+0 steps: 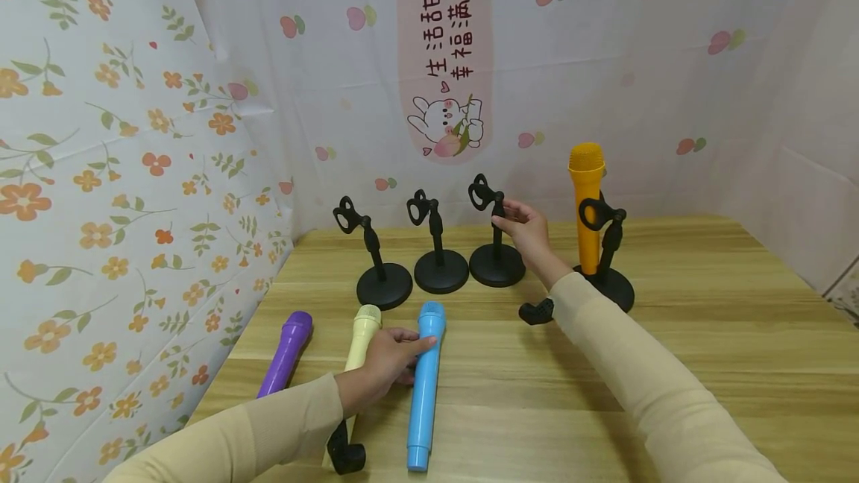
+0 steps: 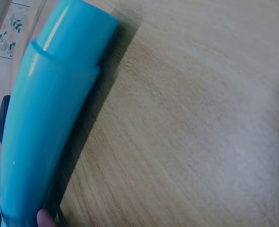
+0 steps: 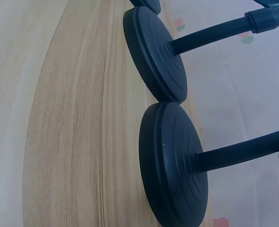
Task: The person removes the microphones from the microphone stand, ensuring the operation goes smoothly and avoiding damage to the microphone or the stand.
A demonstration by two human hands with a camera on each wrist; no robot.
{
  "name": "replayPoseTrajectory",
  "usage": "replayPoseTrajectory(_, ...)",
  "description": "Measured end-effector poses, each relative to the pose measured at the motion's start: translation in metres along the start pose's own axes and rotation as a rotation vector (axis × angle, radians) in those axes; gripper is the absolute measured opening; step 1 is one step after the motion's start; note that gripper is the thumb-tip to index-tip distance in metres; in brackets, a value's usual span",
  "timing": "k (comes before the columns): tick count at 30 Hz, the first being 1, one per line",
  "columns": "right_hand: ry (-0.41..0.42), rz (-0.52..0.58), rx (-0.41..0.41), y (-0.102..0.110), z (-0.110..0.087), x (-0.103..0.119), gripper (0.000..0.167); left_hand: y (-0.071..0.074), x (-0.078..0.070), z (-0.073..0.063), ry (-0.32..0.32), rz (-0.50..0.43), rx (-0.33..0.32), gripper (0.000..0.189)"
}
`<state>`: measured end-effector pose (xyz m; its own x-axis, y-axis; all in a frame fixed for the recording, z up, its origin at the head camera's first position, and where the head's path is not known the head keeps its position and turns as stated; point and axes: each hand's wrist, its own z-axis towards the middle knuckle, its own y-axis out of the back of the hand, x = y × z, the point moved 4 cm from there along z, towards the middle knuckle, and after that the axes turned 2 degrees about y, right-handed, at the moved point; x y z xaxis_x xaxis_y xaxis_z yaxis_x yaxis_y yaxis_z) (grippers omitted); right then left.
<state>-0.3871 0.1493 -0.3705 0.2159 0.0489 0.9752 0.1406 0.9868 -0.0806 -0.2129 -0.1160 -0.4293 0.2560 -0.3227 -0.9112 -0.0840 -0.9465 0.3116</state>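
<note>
My left hand (image 1: 385, 364) pinches the upper part of a blue microphone (image 1: 423, 393), thumb across it and fingers at its side. In the left wrist view the blue microphone (image 2: 45, 118) fills the left part, fingertips at the bottom edge. With thumb and fingers my right hand (image 1: 526, 233) grips the pole of a black microphone stand (image 1: 498, 267), just below its clip. The right wrist view shows this stand's round base (image 3: 177, 165) on the table. Beside my left hand lies a pale yellow microphone (image 1: 362, 334), partly covered by the hand and sleeve.
Two more black stands (image 1: 384, 285) (image 1: 441, 272) stand to the left. At right an orange microphone (image 1: 587, 200) stands upright by another stand (image 1: 614, 289). A purple microphone (image 1: 287, 352) lies at left. Black curved pieces (image 1: 535, 311) (image 1: 347, 457) sit near each forearm.
</note>
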Motion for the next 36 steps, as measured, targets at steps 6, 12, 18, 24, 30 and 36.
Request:
replayPoseTrajectory(6, 0.029, 0.018, 0.01, 0.0, 0.0, 0.0, 0.044, 0.002, -0.001, 0.0, 0.015, -0.003, -0.008, 0.049)
replayPoseTrajectory(12, 0.044, 0.031, 0.035, 0.002, -0.003, 0.001, 0.047, 0.003, -0.003, 0.0, 0.035, -0.019, -0.019, 0.047)
replayPoseTrajectory(18, 0.03, 0.054, 0.039, 0.005, -0.007, 0.0, 0.049, 0.007, -0.006, -0.001, 0.028, -0.041, -0.024, 0.047)
replayPoseTrajectory(24, 0.016, 0.033, 0.047, 0.009, -0.012, 0.001, 0.051, 0.012, -0.011, -0.001, -0.003, -0.043, -0.041, 0.049)
replayPoseTrajectory(30, 0.017, 0.008, 0.055, 0.014, -0.019, 0.001, 0.053, 0.015, -0.017, 0.001, -0.03, -0.05, -0.051, 0.052)
replayPoseTrajectory(36, 0.023, -0.012, 0.076, 0.019, -0.027, 0.002, 0.051, 0.016, -0.027, 0.004, -0.072, -0.076, -0.058, 0.05)
